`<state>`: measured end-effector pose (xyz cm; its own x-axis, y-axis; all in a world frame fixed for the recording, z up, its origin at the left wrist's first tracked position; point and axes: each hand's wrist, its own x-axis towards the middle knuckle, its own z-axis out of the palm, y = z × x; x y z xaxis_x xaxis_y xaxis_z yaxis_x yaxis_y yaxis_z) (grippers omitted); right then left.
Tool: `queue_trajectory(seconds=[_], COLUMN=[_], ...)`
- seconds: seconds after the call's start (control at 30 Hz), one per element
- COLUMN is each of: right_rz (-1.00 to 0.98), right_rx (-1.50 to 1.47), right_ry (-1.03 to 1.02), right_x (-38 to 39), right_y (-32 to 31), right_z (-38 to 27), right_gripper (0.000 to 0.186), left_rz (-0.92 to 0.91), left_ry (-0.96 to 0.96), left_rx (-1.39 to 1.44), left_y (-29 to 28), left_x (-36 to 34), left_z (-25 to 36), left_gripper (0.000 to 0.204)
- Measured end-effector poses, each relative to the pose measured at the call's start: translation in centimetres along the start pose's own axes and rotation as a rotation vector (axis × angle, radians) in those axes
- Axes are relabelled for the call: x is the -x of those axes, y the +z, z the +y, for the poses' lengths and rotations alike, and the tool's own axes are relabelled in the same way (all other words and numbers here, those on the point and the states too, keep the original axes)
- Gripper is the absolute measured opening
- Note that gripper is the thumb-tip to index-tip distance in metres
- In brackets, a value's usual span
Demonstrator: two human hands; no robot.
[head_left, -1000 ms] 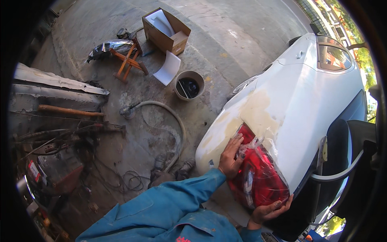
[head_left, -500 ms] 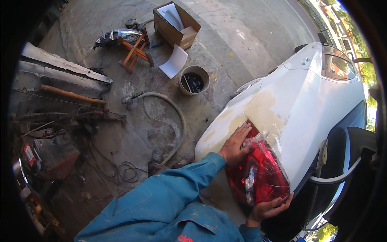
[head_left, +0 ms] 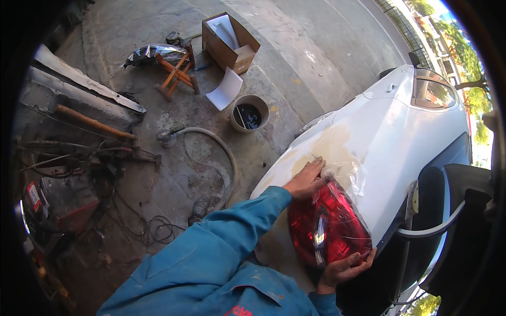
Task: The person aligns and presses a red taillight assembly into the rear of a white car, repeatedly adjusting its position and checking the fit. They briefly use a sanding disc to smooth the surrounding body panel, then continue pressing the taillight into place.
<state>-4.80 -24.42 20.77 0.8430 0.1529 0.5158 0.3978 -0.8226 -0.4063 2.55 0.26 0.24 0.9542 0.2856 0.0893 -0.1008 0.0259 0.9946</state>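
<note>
A red tail light (head_left: 340, 224) with a clear strip and loose clear plastic film (head_left: 349, 176) on it sits at the rear corner of the white car (head_left: 377, 134). My left hand (head_left: 307, 180) lies flat at the light's far end, its fingers stretched over the beige filler patch (head_left: 329, 145) on the body panel and its thumb side touching the light and film. At the near end, my right hand (head_left: 347, 269) grips the lower edge of the light, with the fingers around its outer corner. The light's back is hidden.
The raised trunk lid (head_left: 464, 210) and its curved hinge arm (head_left: 435, 231) are at the right. A bucket (head_left: 266, 113), a cardboard box (head_left: 219, 47), a wooden stool (head_left: 176, 76), and a hose (head_left: 229, 158) with a sander stand or lie on the floor. Tools and cables (head_left: 153, 224) crowd the left.
The tail light has shifted slightly, and its far red tip no longer shows beneath my left fingers, which now lie over the panel. My right hand keeps its grip. The view has shifted a little.
</note>
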Motion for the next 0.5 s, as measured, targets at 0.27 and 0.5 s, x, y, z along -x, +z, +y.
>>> queue_trajectory(seconds=[0.27,0.5], right_rz=[0.026,0.028], right_rx=[0.005,-0.003], right_ry=[-0.013,-0.004], right_x=[0.1,0.1], right_y=[0.1,-0.1], right_z=[0.1,0.1], right_gripper=[0.068,0.067], left_rz=[0.211,0.194], left_ry=[0.286,0.442], left_rx=[-0.028,-0.1], left_y=[2.1,0.7], left_x=[6.6,13.9], left_z=[9.0,8.9], left_gripper=[0.053,0.047])
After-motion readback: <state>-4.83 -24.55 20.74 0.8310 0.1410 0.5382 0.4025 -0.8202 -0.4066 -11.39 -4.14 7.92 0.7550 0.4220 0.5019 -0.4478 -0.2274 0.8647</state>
